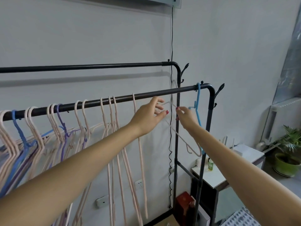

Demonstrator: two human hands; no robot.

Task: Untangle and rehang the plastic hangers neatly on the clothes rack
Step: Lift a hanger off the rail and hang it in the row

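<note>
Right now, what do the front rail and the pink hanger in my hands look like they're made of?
Front rail: probably metal tube with a dark, slightly glossy coating, judging by the highlight along it. Pink hanger: thin, matte, uniformly pale, likely plastic or plastic-coated wire; which one isn't clear.

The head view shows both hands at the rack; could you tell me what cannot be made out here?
- Pale hanger between the hands: its hook blends into the wall behind the front rail, so whether it hangs is unclear.
- Right hand: its grip is hidden by its own fingers.
- Hangers at left: motion-blurred and overlapping; tangles unreadable.
- Rack foot: cut off by the bottom edge.
</note>
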